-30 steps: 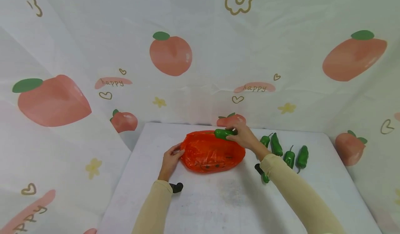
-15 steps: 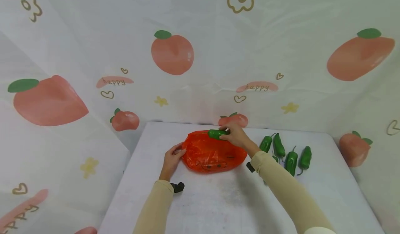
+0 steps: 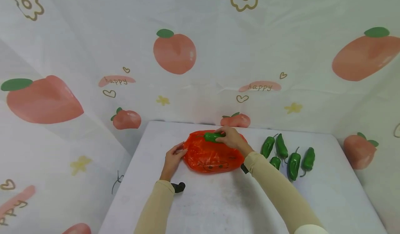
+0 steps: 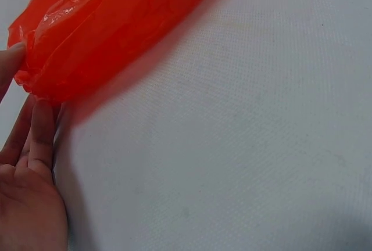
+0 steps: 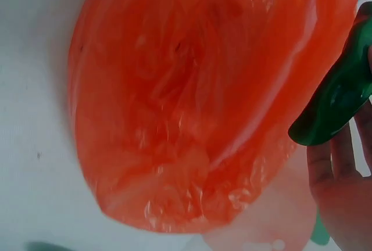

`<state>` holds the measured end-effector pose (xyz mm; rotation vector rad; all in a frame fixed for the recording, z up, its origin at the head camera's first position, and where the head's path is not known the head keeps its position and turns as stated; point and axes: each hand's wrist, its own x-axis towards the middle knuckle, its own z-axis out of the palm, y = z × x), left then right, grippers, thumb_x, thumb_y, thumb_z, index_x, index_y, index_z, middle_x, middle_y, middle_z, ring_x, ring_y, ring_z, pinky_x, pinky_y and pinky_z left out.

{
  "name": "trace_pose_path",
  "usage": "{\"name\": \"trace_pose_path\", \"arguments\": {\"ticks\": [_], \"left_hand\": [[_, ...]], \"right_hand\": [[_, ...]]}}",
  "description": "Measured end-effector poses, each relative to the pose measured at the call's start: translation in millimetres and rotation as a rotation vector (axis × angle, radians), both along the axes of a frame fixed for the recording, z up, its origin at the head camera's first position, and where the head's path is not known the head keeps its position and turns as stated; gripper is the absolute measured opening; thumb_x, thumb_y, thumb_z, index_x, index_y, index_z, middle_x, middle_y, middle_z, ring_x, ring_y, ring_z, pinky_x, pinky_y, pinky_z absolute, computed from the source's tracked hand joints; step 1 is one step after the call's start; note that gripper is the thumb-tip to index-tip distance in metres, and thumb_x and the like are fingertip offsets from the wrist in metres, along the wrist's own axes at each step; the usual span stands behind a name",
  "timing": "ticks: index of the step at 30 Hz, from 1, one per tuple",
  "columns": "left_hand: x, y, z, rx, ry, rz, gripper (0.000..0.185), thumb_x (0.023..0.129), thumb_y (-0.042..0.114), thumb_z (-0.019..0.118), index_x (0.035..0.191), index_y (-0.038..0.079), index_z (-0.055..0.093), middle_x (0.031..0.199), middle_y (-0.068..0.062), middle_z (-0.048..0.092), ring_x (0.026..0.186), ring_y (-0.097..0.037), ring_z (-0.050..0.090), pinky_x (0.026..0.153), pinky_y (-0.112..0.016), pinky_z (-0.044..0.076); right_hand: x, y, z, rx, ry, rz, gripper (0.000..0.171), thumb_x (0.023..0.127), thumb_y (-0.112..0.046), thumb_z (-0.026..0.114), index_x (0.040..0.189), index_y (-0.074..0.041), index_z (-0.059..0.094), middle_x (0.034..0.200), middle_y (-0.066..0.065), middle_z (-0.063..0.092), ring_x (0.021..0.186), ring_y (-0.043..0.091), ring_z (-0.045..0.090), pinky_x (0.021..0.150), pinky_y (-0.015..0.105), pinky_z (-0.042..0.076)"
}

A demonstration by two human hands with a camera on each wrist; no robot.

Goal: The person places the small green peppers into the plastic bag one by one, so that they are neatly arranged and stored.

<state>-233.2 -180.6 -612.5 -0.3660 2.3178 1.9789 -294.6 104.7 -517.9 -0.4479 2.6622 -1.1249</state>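
Note:
An orange-red plastic bag [image 3: 209, 156] lies on the white table, its printed face toward the front. My left hand [image 3: 172, 159] pinches the bag's left edge between thumb and fingers, as the left wrist view also shows on the crinkled plastic [image 4: 104, 36]. Over the bag's far side, my right hand [image 3: 231, 138] holds a green pepper [image 3: 211, 137] by one end, its stem pointing left. In the right wrist view the pepper [image 5: 337, 88] lies across the fingers, beside the bag [image 5: 186, 106]. What the bag contains cannot be seen.
Several green peppers [image 3: 293, 164] lie on the right part of the table [image 3: 218, 206]. A fruit-printed white cloth [image 3: 200, 53] rises behind the table and along both sides. A thin dark cord [image 3: 117, 182] shows at the table's left edge.
My right hand has carried the green pepper leftward across the bag and slightly lower. The left hand keeps its hold on the bag's edge. The view has shifted a little.

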Motion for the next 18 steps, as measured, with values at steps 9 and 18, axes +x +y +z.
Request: {"name": "trace_pose_path", "arguments": {"ticks": [9,18], "left_hand": [[-0.2,0.4,0.0,-0.015,-0.007,0.002,0.042,0.083,0.036,0.073,0.123,0.034,0.063,0.123,0.002,0.062,0.102,-0.014,0.06,0.084,-0.02,0.054],[0.6,0.2,-1.2,-0.017,0.006,-0.005,0.041,0.083,0.034,0.073,0.123,0.035,0.062,0.124,0.002,0.062,0.104,-0.015,0.061,0.087,-0.024,0.054]], "right_hand": [[1.6,-19.4,-12.7,-0.013,-0.116,-0.046,0.034,0.085,-0.025,0.073,0.118,-0.019,0.066,0.119,0.002,0.063,0.105,0.021,0.055,0.094,0.039,0.05],[3.5,-28.2,-19.8,0.01,-0.175,-0.072,0.033,0.085,-0.022,0.072,0.117,-0.017,0.066,0.12,0.005,0.062,0.103,0.021,0.056,0.094,0.039,0.051]]}}
